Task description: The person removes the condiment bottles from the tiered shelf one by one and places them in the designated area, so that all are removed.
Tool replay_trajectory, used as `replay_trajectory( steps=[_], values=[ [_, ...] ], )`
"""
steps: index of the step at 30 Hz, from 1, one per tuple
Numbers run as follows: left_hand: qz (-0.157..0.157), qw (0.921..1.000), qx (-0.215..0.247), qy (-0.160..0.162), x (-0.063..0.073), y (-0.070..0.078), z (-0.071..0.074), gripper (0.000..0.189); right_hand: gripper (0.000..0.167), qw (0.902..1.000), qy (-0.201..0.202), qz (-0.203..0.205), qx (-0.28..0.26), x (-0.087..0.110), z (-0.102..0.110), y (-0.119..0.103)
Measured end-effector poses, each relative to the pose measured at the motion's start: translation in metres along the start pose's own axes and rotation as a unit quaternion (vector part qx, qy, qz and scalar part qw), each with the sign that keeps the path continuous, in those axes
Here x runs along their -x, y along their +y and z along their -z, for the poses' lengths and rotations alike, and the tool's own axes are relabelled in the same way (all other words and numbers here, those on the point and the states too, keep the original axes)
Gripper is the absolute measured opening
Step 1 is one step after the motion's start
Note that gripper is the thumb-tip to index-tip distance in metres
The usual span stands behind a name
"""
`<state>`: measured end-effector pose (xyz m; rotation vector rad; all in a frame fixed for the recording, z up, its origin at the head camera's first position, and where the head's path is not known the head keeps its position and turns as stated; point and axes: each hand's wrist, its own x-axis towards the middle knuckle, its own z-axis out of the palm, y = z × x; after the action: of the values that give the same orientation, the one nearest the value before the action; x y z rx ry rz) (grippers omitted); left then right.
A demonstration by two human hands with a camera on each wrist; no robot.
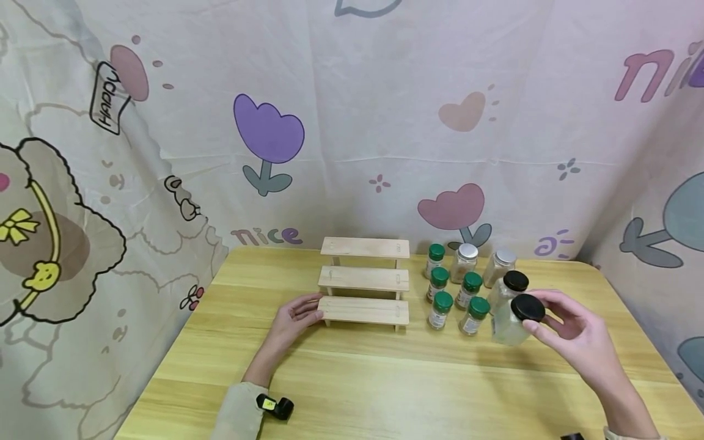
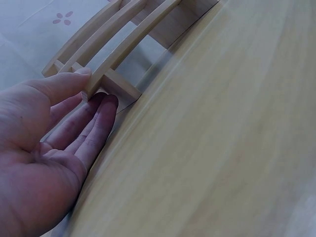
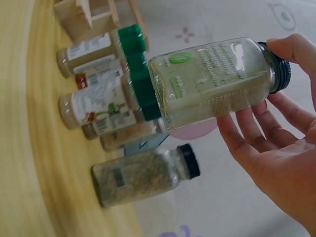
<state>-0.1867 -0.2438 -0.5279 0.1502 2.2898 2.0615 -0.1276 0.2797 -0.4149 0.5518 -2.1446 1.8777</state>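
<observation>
A three-step wooden rack (image 1: 363, 310) stands near the back of the table. My left hand (image 1: 297, 318) is at the left end of its lowest step; in the left wrist view the thumb (image 2: 74, 84) lies on the step's end with fingertips below, pinching it. My right hand (image 1: 583, 330) holds a clear glass jar (image 3: 212, 81) with a black lid (image 1: 528, 307) and pale contents, thumb and fingers around the lid end. In the right wrist view this jar is lifted off the table. Behind it stands another black-lidded jar (image 3: 138, 180) with coarse brownish contents.
Several green-lidded spice jars (image 1: 442, 308) stand in rows just right of the rack. Two silver-lidded jars (image 1: 466, 260) are behind them. Printed cloth (image 1: 363, 122) hangs along the back and sides of the wooden table (image 1: 385, 385).
</observation>
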Motion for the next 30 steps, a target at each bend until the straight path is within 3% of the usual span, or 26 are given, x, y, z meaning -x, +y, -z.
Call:
replay_trajectory(
  steps=[13, 23, 30],
  values=[
    [-0.002, 1.0, -0.002, -0.001, -0.001, 0.002, -0.002, 0.051, 0.044, 1.0, 0.007, -0.005, -0.003, -0.002, 0.014, 0.028],
    [0.007, 0.9999, -0.004, 0.007, 0.001, 0.005, -0.001, 0.051, 0.042, 0.999, 0.009, -0.024, 0.036, -0.003, 0.018, 0.053],
    [0.008, 1.0, -0.002, 0.005, 0.0, 0.004, -0.002, 0.051, 0.043, 0.9995, 0.001, -0.029, 0.015, -0.001, 0.02, 0.067]
  ],
)
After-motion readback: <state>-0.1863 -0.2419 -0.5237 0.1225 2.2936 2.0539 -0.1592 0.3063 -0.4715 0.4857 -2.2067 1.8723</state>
